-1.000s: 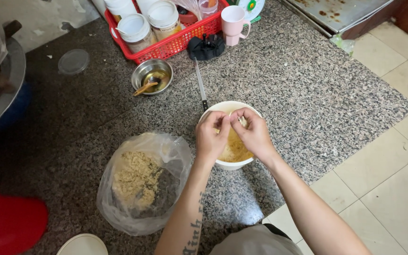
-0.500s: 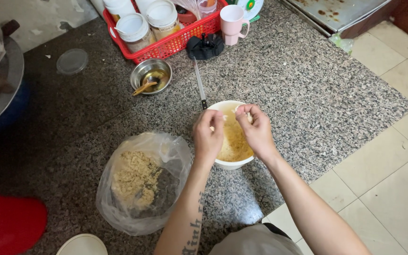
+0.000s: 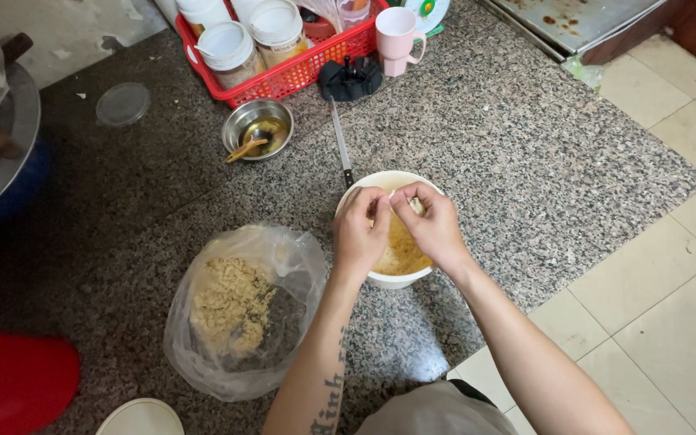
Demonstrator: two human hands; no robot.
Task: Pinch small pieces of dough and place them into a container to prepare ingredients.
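fingers: both sets curl inward and meet over the bowl; the left hand (image 3: 362, 234) pinches thumb to fingertips and the right hand (image 3: 431, 225) does the same, tips touching between the two hands. whatever small bit they pinch is too small to tell.
white bowl (image 3: 392, 279): sits on the speckled granite floor (image 3: 485, 137), right under both hands; pale yellow mush (image 3: 400, 254) fills it, partly hidden by the knuckles.
left forearm: runs up from the bottom edge, dark lettering inked along it.
right forearm: comes in from the lower right, crossing the edge where granite meets pale floor tiles (image 3: 670, 314).
plastic bag (image 3: 239, 310): clear, open at the top, lying just left of the bowl; a heap of crumbly beige stuff (image 3: 227, 302) inside.
knife (image 3: 340, 141): lies on the granite beyond the bowl, dark handle end nearest the rim, blade pointing away.
steel bowl (image 3: 258, 129): small, beyond the bag, with brownish liquid and a spoon in it.
red basket (image 3: 283, 76): at the far edge, holding lidded jars (image 3: 227, 48).
pink cup (image 3: 396, 36): stands beside the basket, a black cloth (image 3: 350, 79) just in front.
clear lid (image 3: 122, 103): flat on the granite, far left.
red tub (image 3: 14, 379): at the lower left corner, cut off by the edge.
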